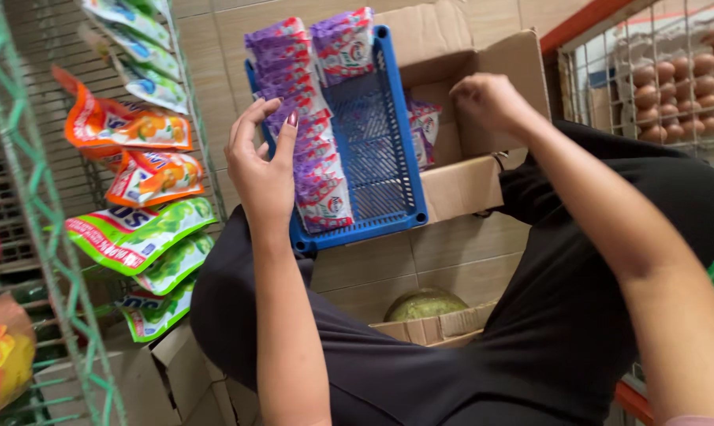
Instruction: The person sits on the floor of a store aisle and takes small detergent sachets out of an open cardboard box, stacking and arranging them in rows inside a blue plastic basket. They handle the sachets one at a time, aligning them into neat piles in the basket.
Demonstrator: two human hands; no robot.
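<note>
Your right hand (489, 101) sits at the upper centre-right of the frame, curled at the rim of the open cardboard box (483, 118), and you cannot tell whether its grip has hold of anything, because the fingers fold away from the camera behind the knuckles. More purple sachets (422, 130) lie inside that box, mostly hidden by the blue plastic basket (380, 142) and the box wall. Your left hand (264, 170), in the centre left, rests with fingers loosely spread against the left side of the row of purple and white sachets (313, 118); thumb and fingers touch the packets' edges, the grip wide rather than clamped shut. That row stands in the left half of the basket, its long axis running from the upper centre of the frame down toward the middle, the far end tilted slightly left. The basket follows the same line, resting across your lap and the box flap, its near left corner covered by your wrist. At the left edge, orange and green pouches (140, 181) hang on a green wire rack (33, 197), several cut off by the frame. At the upper right, brown eggs (680, 87) show blurred behind a wire grille. A greenish round thing (424, 304) at lower centre is half sunk in another carton and hard to identify.
</note>
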